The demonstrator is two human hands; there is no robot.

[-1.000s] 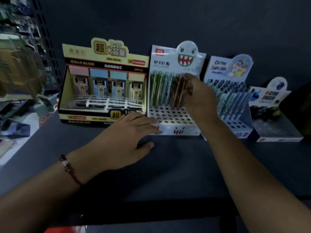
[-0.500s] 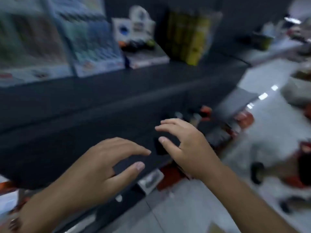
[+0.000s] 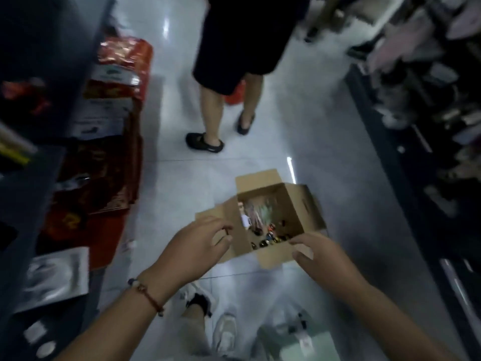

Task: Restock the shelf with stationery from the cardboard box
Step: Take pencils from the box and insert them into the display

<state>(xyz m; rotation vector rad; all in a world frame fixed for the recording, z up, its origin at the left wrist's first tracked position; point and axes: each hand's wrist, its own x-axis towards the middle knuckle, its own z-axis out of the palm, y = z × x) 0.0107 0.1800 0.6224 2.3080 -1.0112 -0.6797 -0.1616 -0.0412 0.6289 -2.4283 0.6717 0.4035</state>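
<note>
While we reach down, our left hand (image 3: pixel 197 246) and right hand (image 3: pixel 320 252) hover over the open brown cardboard box (image 3: pixel 291 204) on the pale tiled floor (image 3: pixel 338 152), both grips released, fingers loosely curled and grasping nothing. Small mixed stationery pieces (image 3: pixel 263 225) lie jumbled and blurred along the box's near inner wall. We judge that a hasty grab could scatter them, or catch the splayed near flap under our right hand and tip the box. A passer-by in black shorts and dark sandals (image 3: pixel 205 143) stands just beyond the box's far edge; a kick could shift it. The dark shelf (image 3: pixel 33 194) lies at left.
</note>
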